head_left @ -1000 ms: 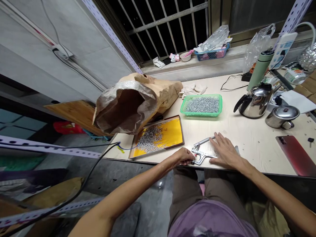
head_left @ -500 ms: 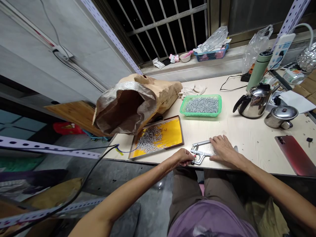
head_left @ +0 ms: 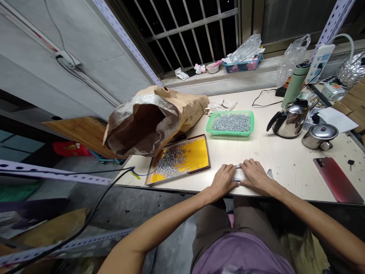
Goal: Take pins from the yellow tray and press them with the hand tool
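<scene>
A silver metal hand plier (head_left: 238, 174) lies at the front edge of the table, mostly hidden beneath both hands. My left hand (head_left: 223, 180) is closed over its left end, the fingers curled across the top. My right hand (head_left: 253, 176) grips the handle end, thumb toward me. Only a short stretch of metal shows between the two hands. To the left, a shallow tray (head_left: 207, 160) with a yellow bottom holds a heap of small metal pins. Farther back is a green plastic basket (head_left: 229, 133) filled with similar small metal pieces.
A large brown paper sack (head_left: 188, 110) lies open at back left. On the right stand a steel kettle (head_left: 292, 120), a lidded steel cup (head_left: 319, 137) and a green flask (head_left: 296, 85). A red phone (head_left: 338, 179) lies near the front edge. A small grey triangular piece (head_left: 269, 174) sits beside my right hand.
My left hand has moved from pinching at the plier's jaw end to lying closed over it. The plier's handles and spring, visible before, are now largely covered. The view has shifted slightly.
</scene>
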Demonstrator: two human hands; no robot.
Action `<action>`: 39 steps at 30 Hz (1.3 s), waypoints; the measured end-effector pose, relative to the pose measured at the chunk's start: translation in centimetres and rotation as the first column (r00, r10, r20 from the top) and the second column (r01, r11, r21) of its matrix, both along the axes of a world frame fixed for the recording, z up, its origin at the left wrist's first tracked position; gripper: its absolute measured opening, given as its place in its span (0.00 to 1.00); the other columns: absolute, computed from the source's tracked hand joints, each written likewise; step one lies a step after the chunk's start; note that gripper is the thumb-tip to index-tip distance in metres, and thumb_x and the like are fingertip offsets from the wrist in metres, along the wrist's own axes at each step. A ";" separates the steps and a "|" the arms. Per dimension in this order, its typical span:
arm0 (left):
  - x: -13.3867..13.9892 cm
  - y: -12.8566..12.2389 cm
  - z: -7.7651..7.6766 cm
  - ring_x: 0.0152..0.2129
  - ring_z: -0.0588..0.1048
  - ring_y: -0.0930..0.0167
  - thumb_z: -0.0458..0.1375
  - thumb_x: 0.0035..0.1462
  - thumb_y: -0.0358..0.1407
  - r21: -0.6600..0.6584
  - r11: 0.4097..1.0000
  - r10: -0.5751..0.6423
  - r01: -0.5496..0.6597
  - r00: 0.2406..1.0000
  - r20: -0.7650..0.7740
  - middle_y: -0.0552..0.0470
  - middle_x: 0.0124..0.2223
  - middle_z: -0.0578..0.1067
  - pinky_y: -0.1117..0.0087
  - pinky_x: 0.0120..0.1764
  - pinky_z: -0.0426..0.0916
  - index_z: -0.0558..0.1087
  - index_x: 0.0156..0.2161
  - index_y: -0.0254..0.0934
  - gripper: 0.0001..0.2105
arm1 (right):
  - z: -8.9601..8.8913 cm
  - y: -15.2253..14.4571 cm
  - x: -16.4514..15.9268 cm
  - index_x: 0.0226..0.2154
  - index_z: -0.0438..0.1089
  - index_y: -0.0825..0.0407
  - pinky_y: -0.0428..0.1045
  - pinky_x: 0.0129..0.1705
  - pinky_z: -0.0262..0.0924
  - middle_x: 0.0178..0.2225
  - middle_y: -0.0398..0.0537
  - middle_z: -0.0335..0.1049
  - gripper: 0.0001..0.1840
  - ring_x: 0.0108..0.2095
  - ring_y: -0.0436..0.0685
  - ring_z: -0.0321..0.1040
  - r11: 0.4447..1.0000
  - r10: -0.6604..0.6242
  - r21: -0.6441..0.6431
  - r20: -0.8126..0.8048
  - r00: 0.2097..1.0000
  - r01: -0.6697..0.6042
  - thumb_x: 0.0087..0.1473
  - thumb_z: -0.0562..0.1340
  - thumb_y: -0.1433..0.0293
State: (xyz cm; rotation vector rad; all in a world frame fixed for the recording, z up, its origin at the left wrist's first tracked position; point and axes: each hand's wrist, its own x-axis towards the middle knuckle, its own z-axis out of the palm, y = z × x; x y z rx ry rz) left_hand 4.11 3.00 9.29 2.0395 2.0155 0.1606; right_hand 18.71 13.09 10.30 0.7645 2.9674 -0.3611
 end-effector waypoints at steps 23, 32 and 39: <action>-0.1 3.2 -0.6 0.42 0.68 0.64 0.58 0.56 0.41 -0.047 0.998 0.031 -0.033 0.999 -0.037 0.47 0.41 0.73 0.63 0.43 0.66 0.72 0.42 0.36 0.12 | -0.6 1.6 0.1 0.39 0.71 0.54 0.50 0.42 0.56 0.37 0.50 0.69 0.07 0.40 0.58 0.63 0.995 0.081 0.055 -0.022 0.996 -0.079 0.56 0.60 0.70; 4.6 -1.1 -4.9 0.61 0.57 0.59 0.52 0.60 0.36 0.291 0.956 -0.064 0.029 0.992 0.112 0.40 0.61 0.62 0.54 0.59 0.58 0.61 0.57 0.34 0.20 | -0.8 5.4 -1.3 0.35 0.72 0.54 0.50 0.42 0.57 0.38 0.52 0.70 0.08 0.41 0.57 0.64 0.999 0.003 0.038 -0.095 0.995 0.000 0.58 0.57 0.73; 5.6 -1.4 -4.9 0.61 0.57 0.60 0.49 0.62 0.40 0.264 0.965 -0.063 -0.002 0.969 0.240 0.39 0.60 0.64 0.47 0.60 0.53 0.58 0.59 0.36 0.22 | 0.9 4.3 -4.2 0.37 0.73 0.51 0.55 0.43 0.56 0.40 0.53 0.70 0.13 0.43 0.62 0.62 0.990 0.038 0.140 -0.058 0.998 -0.030 0.58 0.54 0.76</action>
